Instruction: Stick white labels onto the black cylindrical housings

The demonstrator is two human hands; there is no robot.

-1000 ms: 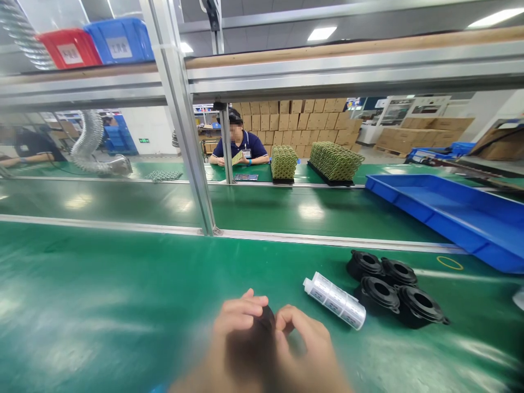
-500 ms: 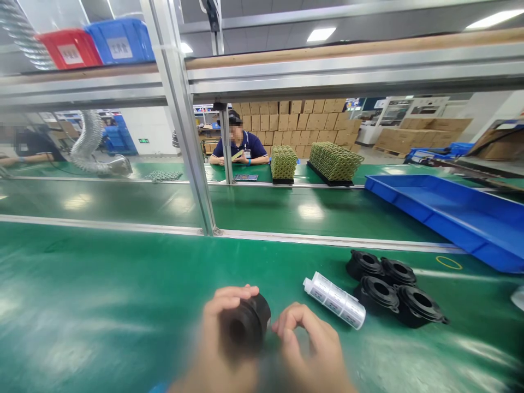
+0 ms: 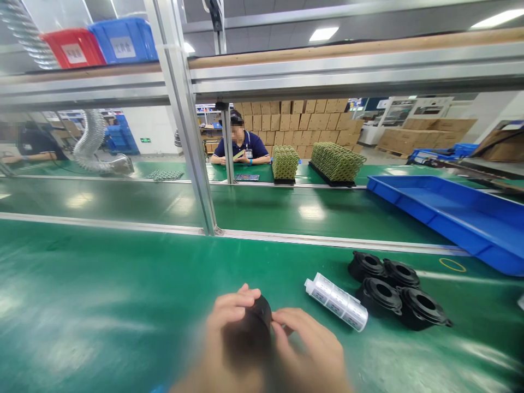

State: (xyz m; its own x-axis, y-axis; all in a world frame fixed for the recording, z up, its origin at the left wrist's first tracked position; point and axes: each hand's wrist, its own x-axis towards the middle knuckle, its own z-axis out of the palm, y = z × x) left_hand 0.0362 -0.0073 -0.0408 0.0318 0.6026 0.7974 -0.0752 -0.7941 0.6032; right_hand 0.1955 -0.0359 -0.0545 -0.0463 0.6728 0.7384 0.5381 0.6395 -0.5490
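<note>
A black round part point(image 3: 256, 327) is gripped by my left hand point(image 3: 225, 322), whose fingers wrap over its top. My right hand point(image 3: 307, 338) touches the right side of that part with thumb and fingertips pinched together; whatever lies between them is too small to make out. To the right of my hands, a white roll of printed labels point(image 3: 336, 302) lies slantwise on the green bench point(image 3: 123, 289). Beyond the roll stand several black round housings point(image 3: 380, 295) in a close group, each with an opening in its top.
A long blue tray point(image 3: 450, 210) lies at the right, near a yellow ring point(image 3: 452, 265). A metal post point(image 3: 190, 136) rises from the bench's far rail. Across the belt sits a person point(image 3: 245, 146) near stacks of green pieces point(image 3: 338, 161). Red and blue bins are overhead.
My right hand has moved left to meet the black part's side. The black part has turned in my left hand, so its front opening no longer shows.
</note>
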